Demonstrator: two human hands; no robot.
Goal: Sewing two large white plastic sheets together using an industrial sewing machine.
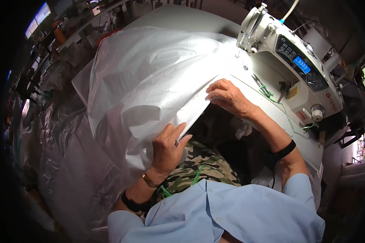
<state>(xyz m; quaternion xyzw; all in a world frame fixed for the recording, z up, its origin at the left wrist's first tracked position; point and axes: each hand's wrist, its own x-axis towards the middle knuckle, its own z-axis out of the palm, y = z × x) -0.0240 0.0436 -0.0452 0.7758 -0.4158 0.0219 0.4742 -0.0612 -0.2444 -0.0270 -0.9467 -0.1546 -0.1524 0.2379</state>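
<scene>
A large sheet of white, translucent plastic-like fabric [150, 93] spreads over the sewing table and hangs down toward my lap on the left. Its near edge is folded into a narrow strip between my hands. My left hand [167, 148] pinches that edge at the lower end, thumb and fingers closed on it. Farther up, close to the sewing machine, my right hand [229, 97] has its fingers curled onto the same edge. The white sewing machine [290, 52] stands at the right, its lamp lighting the fabric near the needle.
Small scissors [263, 90] with green cord lie on the table by the machine's arm. The cord runs to the machine's knob [317, 112]. More translucent sheeting [56, 150] is heaped at the left. The pale tabletop [182, 18] extends behind the fabric.
</scene>
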